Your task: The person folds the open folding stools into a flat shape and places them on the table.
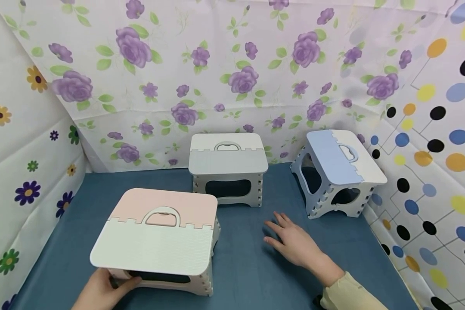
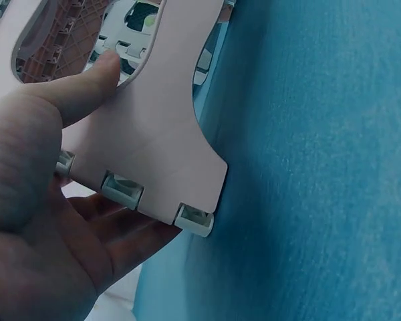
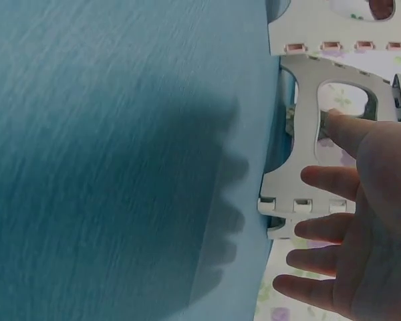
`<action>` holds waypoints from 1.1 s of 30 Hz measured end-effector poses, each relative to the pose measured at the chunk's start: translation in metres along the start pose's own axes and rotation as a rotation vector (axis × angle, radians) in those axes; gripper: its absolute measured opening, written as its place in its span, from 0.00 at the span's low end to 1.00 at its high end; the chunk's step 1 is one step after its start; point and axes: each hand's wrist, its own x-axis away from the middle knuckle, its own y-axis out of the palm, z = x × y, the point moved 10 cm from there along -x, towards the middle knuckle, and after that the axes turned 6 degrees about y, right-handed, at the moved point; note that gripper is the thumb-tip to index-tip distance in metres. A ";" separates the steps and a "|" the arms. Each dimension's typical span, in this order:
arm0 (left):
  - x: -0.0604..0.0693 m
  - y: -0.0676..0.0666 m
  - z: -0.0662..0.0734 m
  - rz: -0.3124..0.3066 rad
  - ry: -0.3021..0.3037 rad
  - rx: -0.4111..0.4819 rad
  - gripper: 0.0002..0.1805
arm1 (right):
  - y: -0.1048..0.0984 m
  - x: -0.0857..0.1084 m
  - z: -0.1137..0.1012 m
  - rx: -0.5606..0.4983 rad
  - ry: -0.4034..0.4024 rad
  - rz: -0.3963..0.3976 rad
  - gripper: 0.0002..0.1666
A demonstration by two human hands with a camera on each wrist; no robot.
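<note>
A pink-and-white folding step stool [image 1: 155, 241] stands at the front left, its carry handle flush in the top. My left hand [image 1: 105, 289] grips its near left corner. In the left wrist view, the thumb lies over the pink leg panel [image 2: 147, 134] by its oval opening, and the fingers pass behind the hinged edge. My right hand [image 1: 294, 241] hovers with fingers spread and holds nothing. Behind it are a grey-and-white folding stool [image 1: 227, 161] at the back middle and a blue-and-white folding stool [image 1: 333, 163] at the back right. All three stand unfolded.
A blue cloth [image 1: 248, 267] covers the table. Behind it hangs a sheet with purple roses [image 1: 243, 79]. A flower-print sheet [image 1: 19, 155] borders the left, and a dotted sheet [image 1: 434, 172] borders the right.
</note>
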 end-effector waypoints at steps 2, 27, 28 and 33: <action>-0.001 0.001 0.006 0.009 0.035 0.006 0.34 | 0.001 0.000 -0.002 -0.003 0.001 -0.002 0.36; -0.023 0.017 0.032 0.106 0.103 -0.107 0.49 | 0.005 0.008 -0.014 -0.097 0.021 0.028 0.31; -0.024 0.019 0.033 0.106 0.101 -0.098 0.49 | 0.005 0.009 -0.017 -0.107 0.008 0.035 0.30; -0.028 0.028 0.040 0.112 0.100 -0.076 0.50 | 0.010 0.017 -0.033 -0.180 -0.055 0.044 0.31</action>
